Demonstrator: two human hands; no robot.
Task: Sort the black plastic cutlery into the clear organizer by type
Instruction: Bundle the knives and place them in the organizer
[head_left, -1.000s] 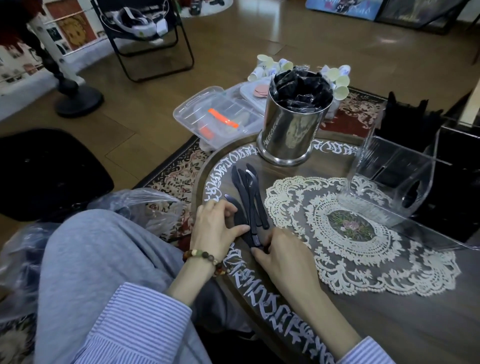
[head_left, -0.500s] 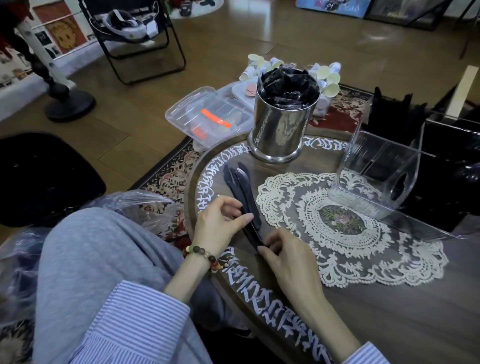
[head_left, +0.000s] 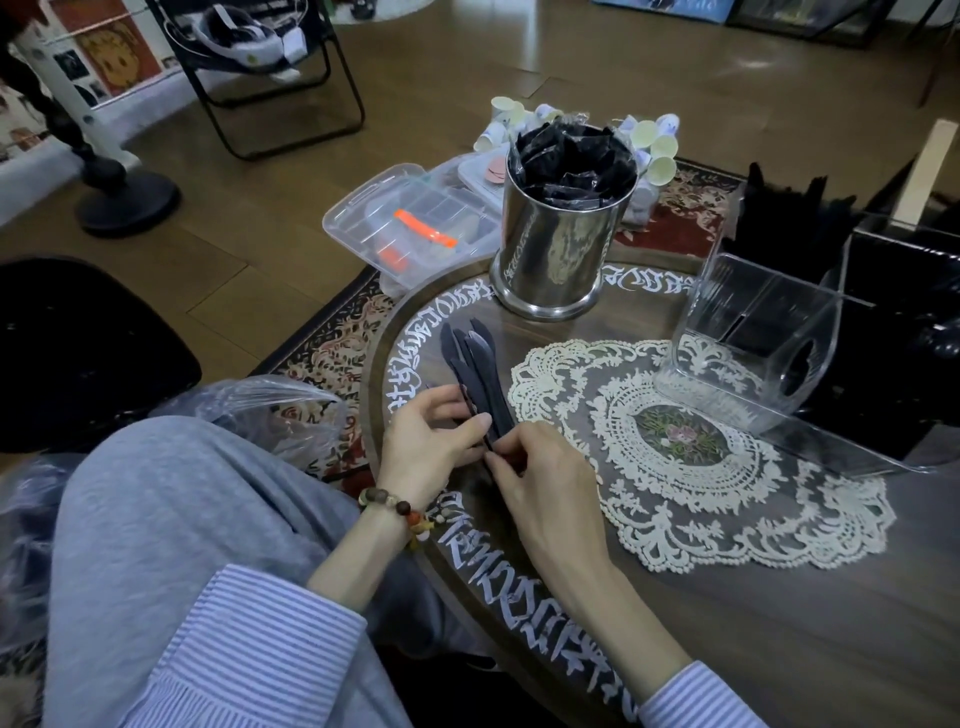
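Observation:
A bundle of black plastic knives (head_left: 475, 371) lies on the round wooden table (head_left: 779, 597), blades pointing away from me. My left hand (head_left: 431, 441) pinches the bundle's handles from the left side. From the right, my right hand (head_left: 540, 478) closes its fingers on the same handle ends. The clear organizer (head_left: 748, 358) stands at the table's right, its near compartments see-through. Black cutlery (head_left: 779, 218) sticks up behind it.
A steel canister (head_left: 550, 249) stuffed with black packets stands at the table's far edge. A lace doily (head_left: 691, 447) covers the middle. On the floor are clear lidded boxes (head_left: 410, 228), small cups (head_left: 654, 150) and a plastic bag (head_left: 270, 410) by my knee.
The spread knives have been gathered into one tight bundle. Both hands have closed in on the handle ends, the left thumb now over the stack.

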